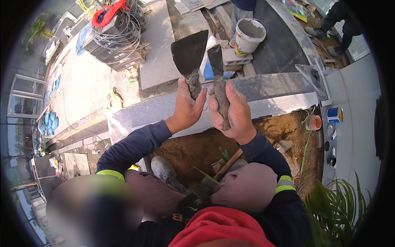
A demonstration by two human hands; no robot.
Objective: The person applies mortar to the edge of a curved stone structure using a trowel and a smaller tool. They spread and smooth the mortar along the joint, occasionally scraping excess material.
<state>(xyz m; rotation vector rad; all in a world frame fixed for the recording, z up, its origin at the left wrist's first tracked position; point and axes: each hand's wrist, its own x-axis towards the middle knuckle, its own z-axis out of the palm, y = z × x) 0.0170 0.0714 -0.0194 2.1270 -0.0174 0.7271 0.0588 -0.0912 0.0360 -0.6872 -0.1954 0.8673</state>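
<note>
My left hand [186,106] is closed round the mortar-caked grip of a wide scraper [190,51], its dark flared blade pointing away from me. Beside it my right hand [235,111] grips a narrow trowel [216,59] by its crusted handle, with the smaller blade also pointing away. The two blades are close together but apart. Both tools are held up over a grey stone kerb [156,109]. Below my arms is a trench of brown soil [193,144], where my shoe [163,168] stands and a wooden-handled tool [228,164] lies by my knee.
Ahead, a mortar-smeared white bucket [250,37] stands near a concrete block [236,57]. Stacked weights with coiled cable [117,45] are at the far left. An orange pipe [314,122] and a blue tin [335,115] are right; palm leaves [341,210] are near right. Other people stand beyond.
</note>
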